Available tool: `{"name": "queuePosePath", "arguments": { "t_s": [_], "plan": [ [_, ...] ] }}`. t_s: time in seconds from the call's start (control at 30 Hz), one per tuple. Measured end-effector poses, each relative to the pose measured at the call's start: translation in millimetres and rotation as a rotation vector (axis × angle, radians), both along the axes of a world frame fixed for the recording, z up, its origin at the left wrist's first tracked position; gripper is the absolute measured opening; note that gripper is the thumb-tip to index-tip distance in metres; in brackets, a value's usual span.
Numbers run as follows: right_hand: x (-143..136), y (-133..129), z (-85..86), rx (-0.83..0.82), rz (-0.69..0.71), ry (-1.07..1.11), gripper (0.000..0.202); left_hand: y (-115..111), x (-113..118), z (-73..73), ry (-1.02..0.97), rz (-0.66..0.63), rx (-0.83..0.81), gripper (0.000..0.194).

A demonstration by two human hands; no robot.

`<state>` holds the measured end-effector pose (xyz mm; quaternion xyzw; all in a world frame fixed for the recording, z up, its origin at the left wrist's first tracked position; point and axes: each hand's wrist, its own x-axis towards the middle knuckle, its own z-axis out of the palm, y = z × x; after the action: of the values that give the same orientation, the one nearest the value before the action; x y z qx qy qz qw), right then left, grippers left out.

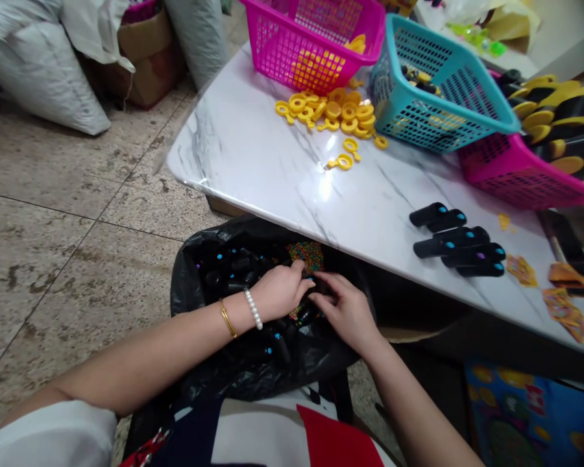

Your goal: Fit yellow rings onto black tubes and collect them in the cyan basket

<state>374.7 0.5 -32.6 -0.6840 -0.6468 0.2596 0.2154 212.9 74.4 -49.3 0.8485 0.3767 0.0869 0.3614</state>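
A black plastic bag (189, 272) stands open below the table edge, with many small black tubes (278, 344) inside, several with a blue dot on the end. Small multicoloured beads (307, 254) show among them. My left hand (279, 292), wearing bracelets at the wrist, reaches into the bag with curled fingers. Between its thumb and fingers a dark tube end with a blue dot partly shows. From the other side, my right hand (348, 311) closes its thumb and fingers at the same dark tube. The fingers hide most of it.
On the marbled white table (253, 155) lie yellow ring pieces (340, 110), black tubes (460, 243) and orange wrappers (564, 311). Pink (316, 39), blue (413, 117) and second pink (520, 175) baskets line its back. White sacks (43, 71) stand on the floor at left.
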Motion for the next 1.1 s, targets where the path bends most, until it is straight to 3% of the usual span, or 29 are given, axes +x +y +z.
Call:
{"name": "queuePosePath", "arguments": {
  "t_s": [0.1,0.2,0.3,0.4,0.5,0.6,0.73,0.8,0.93,1.03,1.1],
  "plan": [
    [3,10,-3.3,-0.12,-0.141,-0.319,0.033,-7,0,-7.0,0.112,-0.143,0.247,0.023],
    [0,27,-8.5,-0.327,-0.129,-0.551,0.03,-12,1,-15.2,0.196,-0.366,0.319,0.017],
    [-5,50,-17.1,-0.44,-0.135,-0.561,0.026,-14,4,-18.3,0.247,-0.463,0.313,0.017],
    [-7,70,-25.8,-0.397,-0.179,-0.514,0.03,-13,6,-17.2,0.245,-0.474,0.344,0.013],
    [-7,71,-29.8,-0.311,-0.234,-0.471,0.035,-13,6,-16.5,0.241,-0.445,0.377,0.013],
    [-4,51,-31.0,-0.175,-0.333,-0.252,0.04,-13,3,-16.5,0.245,-0.425,0.375,0.019],
    [2,17,-33.2,0.173,-0.434,0.424,0.039,-12,3,-14.5,0.233,-0.417,0.366,0.02],
    [3,6,-32.1,0.261,-0.427,0.498,0.034,-12,4,-13.2,0.234,-0.42,0.354,0.02],
    [2,-7,-13.5,0.282,-0.389,0.303,0.028,-10,8,-11.9,0.243,-0.446,0.331,0.024],
    [9,-25,16.9,0.34,-0.393,0.215,0.029,-8,9,-10.5,0.248,-0.482,0.315,0.016],
    [24,-42,39.0,0.43,-0.479,0.13,0.032,-7,9,-8.5,0.247,-0.474,0.294,0.015]
  ]
}}
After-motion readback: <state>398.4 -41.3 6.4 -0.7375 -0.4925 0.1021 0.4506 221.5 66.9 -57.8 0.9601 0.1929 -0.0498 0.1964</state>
